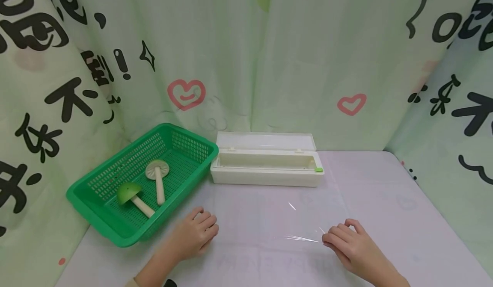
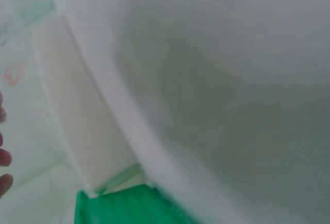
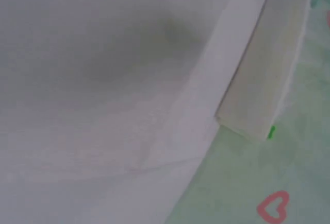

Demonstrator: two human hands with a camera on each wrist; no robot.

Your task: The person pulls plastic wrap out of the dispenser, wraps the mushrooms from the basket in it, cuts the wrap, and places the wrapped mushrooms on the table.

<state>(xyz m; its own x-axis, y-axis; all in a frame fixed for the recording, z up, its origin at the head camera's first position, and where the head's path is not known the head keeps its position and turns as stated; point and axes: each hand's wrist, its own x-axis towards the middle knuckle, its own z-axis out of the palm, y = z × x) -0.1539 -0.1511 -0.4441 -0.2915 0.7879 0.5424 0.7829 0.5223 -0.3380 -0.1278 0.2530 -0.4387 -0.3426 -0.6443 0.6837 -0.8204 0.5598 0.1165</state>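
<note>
A sheet of clear plastic film shows by thin bright glints above the white table. At its right side my right hand pinches it between thumb and fingers. My left hand has its fingers curled at the film's left side and seems to grip it; the fingertips are mostly hidden. Beyond the hands stands a long white box, its lid raised at the back and a small green tab at the right end. In the left wrist view only a few fingertips show.
A green plastic basket stands at the left, its corner next to the white box. Inside lie two toy mushrooms, one with its green cap turned up, the other showing its pale underside. A printed curtain surrounds the table.
</note>
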